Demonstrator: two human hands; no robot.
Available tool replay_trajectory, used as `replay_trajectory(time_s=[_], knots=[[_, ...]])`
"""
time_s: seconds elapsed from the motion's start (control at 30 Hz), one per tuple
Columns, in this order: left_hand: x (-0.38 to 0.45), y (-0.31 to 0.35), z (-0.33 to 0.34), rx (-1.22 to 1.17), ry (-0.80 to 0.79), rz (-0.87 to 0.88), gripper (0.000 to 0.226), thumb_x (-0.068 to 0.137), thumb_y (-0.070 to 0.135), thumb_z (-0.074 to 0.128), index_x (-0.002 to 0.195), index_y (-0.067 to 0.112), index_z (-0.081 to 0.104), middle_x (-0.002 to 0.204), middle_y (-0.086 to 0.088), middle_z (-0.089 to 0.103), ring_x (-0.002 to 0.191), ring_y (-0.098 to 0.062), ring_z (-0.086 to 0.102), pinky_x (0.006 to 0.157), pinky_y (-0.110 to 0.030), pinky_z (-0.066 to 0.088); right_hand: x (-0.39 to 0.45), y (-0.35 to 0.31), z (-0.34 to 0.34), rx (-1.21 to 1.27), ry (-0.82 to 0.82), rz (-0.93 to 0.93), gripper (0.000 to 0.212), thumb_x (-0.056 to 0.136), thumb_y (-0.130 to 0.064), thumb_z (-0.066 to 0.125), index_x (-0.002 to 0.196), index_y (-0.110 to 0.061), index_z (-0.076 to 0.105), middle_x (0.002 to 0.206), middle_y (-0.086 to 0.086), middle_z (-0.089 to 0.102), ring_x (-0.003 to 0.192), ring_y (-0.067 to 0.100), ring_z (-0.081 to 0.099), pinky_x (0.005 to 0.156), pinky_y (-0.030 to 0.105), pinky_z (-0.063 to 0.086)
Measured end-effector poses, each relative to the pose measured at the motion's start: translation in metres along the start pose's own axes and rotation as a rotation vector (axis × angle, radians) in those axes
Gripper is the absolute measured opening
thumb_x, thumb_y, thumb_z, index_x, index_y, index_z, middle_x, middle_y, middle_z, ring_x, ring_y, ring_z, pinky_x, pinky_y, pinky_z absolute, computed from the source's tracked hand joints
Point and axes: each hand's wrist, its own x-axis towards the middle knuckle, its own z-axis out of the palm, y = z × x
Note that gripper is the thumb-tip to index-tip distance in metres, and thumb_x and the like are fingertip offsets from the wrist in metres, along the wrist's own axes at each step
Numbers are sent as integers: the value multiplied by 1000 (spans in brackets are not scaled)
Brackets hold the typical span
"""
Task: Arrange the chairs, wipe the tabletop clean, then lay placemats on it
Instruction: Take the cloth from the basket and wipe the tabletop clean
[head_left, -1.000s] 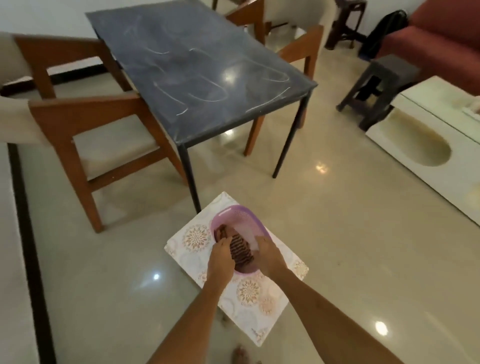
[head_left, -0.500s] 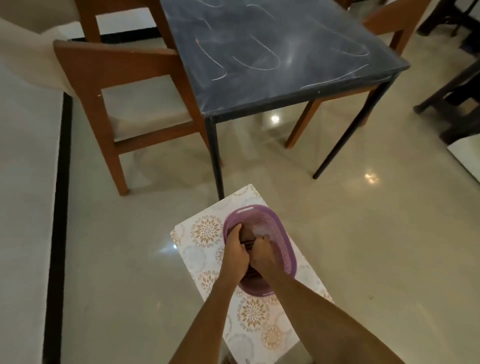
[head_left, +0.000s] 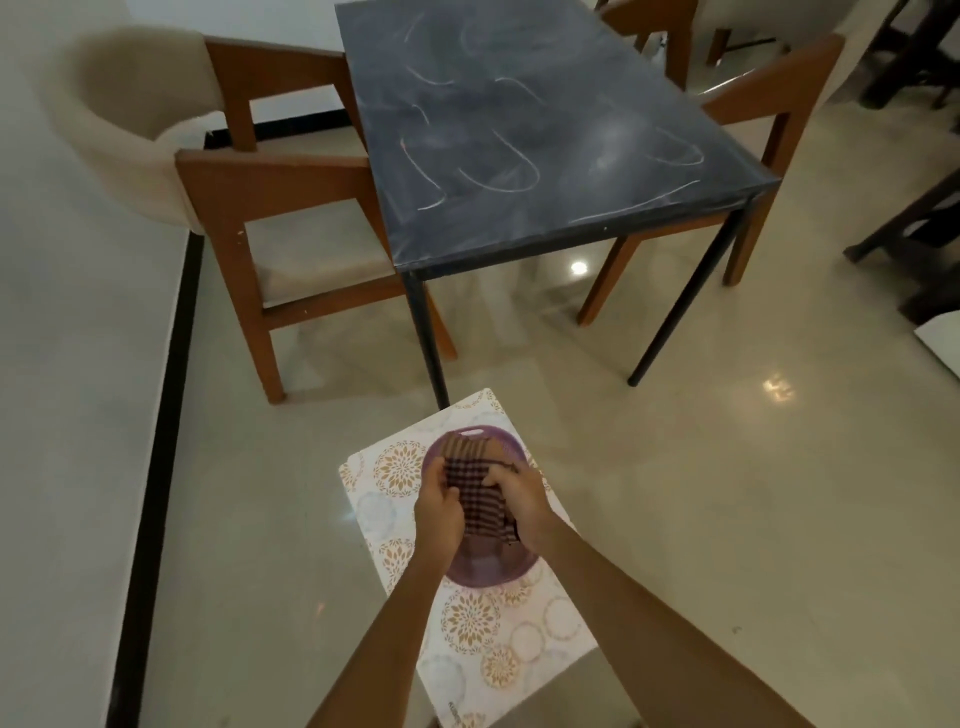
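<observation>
A brown checked cloth (head_left: 475, 486) is held between both hands above a purple plastic basket (head_left: 483, 569). My left hand (head_left: 439, 512) grips its left side and my right hand (head_left: 519, 501) grips its right side. The basket sits on a white placemat with gold flower prints (head_left: 483, 639) lying on the floor. Ahead stands a dark table (head_left: 524, 130) whose top is marked with white chalk lines. A wooden chair (head_left: 291, 218) is at the table's left side and another wooden chair (head_left: 763, 119) at its right side.
A second chair with a beige padded back (head_left: 130, 114) stands behind the left one. Dark stools (head_left: 914, 228) and a white object's corner (head_left: 943, 338) are at the right edge. A raised ledge with a black border (head_left: 150, 467) runs along the left.
The cloth lay bunched in the basket under my hands; now both hands have raised it out and spread it wider. The view has shifted right and nearer to the table.
</observation>
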Motion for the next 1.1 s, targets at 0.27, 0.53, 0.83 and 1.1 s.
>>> replay_trajectory(time_s=[0.27, 0.53, 0.83, 1.1], knots=[[-68, 104, 27, -66, -119, 66, 22, 90, 24, 64, 104, 8, 57, 85, 3, 64, 79, -13, 63, 54, -7, 46, -72, -77, -82, 332, -157, -32, 41, 77, 6, 56, 116, 1, 63, 109, 28, 66, 91, 37, 65, 80, 46, 55], [-108, 206, 89, -126, -192, 224, 26, 89, 15, 63, 113, 8, 55, 96, 1, 62, 91, -17, 61, 70, -19, 47, -116, -173, -184, 237, -265, -190, 36, 76, 2, 72, 109, -11, 64, 112, 16, 68, 104, 33, 64, 88, 46, 53], [-86, 273, 136, -144, -111, 200, 49, 81, 21, 73, 126, 16, 55, 115, 0, 58, 109, -20, 56, 97, -44, 48, -103, -247, -241, 190, -271, -219, 37, 78, 10, 63, 114, -2, 59, 117, 17, 63, 107, 33, 59, 87, 43, 52], [-16, 309, 169, -749, -198, 28, 33, 97, -4, 38, 126, 4, 51, 104, -18, 61, 90, -23, 60, 85, -37, 51, -31, -320, -254, 177, -314, -168, 35, 81, 10, 61, 113, -4, 58, 113, 17, 65, 101, 32, 61, 65, 44, 52]])
